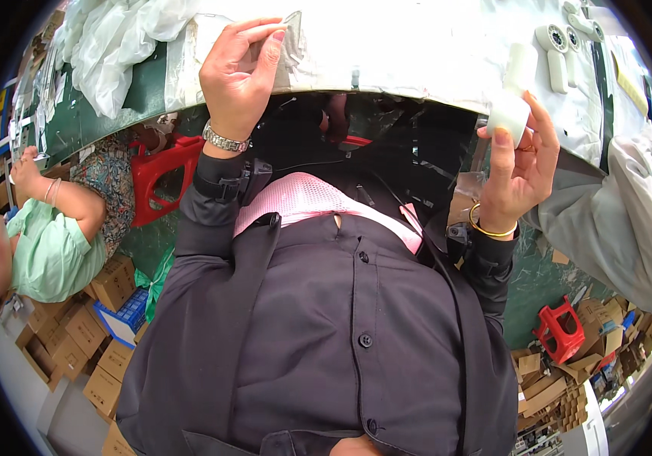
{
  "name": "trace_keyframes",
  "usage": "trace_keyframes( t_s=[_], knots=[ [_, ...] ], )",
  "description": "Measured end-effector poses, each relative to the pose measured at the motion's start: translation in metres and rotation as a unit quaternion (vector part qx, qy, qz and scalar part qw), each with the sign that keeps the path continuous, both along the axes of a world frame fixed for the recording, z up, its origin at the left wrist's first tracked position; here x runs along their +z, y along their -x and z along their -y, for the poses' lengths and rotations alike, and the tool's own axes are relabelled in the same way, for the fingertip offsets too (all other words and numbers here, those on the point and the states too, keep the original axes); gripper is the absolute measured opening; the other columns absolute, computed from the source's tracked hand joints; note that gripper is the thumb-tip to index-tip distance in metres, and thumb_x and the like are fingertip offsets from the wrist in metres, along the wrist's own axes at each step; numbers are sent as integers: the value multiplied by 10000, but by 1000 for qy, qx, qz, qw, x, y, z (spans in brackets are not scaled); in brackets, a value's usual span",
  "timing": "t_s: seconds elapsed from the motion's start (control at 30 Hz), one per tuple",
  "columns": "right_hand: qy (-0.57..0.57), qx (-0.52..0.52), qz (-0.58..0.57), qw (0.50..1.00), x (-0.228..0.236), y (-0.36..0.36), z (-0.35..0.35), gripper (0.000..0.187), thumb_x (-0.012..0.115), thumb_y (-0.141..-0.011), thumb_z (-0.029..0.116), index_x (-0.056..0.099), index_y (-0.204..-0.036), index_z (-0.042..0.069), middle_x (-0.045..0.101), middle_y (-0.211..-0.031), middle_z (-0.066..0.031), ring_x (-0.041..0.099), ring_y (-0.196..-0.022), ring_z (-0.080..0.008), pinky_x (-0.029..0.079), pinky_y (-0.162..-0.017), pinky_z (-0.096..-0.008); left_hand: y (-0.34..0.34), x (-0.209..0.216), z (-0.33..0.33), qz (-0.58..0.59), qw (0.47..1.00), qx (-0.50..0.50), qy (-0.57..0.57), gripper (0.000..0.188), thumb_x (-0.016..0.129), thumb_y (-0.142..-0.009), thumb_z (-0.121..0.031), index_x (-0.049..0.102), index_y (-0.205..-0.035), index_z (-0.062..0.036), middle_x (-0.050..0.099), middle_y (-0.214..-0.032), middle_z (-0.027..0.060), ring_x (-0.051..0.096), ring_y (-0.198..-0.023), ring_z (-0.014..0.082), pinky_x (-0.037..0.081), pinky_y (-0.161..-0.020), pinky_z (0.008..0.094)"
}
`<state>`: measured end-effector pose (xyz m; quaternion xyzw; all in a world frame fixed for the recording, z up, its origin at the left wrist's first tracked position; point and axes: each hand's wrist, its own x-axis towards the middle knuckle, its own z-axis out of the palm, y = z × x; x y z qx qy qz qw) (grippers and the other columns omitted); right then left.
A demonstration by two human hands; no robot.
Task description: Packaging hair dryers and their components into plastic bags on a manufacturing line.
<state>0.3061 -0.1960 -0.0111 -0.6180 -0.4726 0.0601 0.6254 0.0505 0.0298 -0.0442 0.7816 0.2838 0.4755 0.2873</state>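
Observation:
My left hand [236,87], with a metal watch at the wrist, is raised over the near edge of the white-covered table. Its thumb and forefinger are pinched together at the corner of a small grey cloth [292,53]. In my right hand [522,171], which has a gold bangle at the wrist, is a smooth white plastic part [509,114]. The thumb and fingers grip its wide rounded end, and a narrower white handle-like piece [522,64] extends beyond it over the table. Whether the two pieces are joined cannot be made out.
Several white handheld fans [557,49] lie at the table's right. Clear plastic bags [117,45] are heaped at its left. A person in light green [56,243] is at the left, a grey sleeve [607,220] at the right. Red stools [561,328] and cardboard boxes [86,330] stand around.

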Motion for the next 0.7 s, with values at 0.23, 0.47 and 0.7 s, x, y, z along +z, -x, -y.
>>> trace_keyframes(
  t_s=[0.23, 0.47, 0.7],
  knots=[
    [-15, -4, -35, 999, -2, 6, 3, 498, 757, -955, 4, 581, -1410, -93, 676, -1362, -184, 708, -1135, -229, 568, -996, -338, -3, 2, 4, -3, 1000, 3, 7, 125, 747, -974, -11, 776, -1090, 24, 756, -1138, 105, 757, -969, 164, 622, -837, 277],
    [-17, -7, -48, 999, 1, 9, 4, 485, 775, -950, 19, 614, -1397, -75, 695, -1330, -154, 704, -1106, -190, 566, -966, -324, -3, 2, 4, -15, 1000, 12, -7, 136, 753, -970, -15, 774, -1098, 25, 755, -1130, 104, 760, -949, 166, 625, -825, 278],
    [75, 41, 80, 993, 10, 13, 3, 493, 743, -939, -1, 596, -1401, -87, 689, -1323, -178, 678, -1094, -214, 563, -930, -350, -4, 6, 7, -32, 999, 21, -19, 112, 754, -970, -27, 781, -1074, 4, 757, -1122, 108, 760, -914, 164, 622, -775, 265]
  ],
)
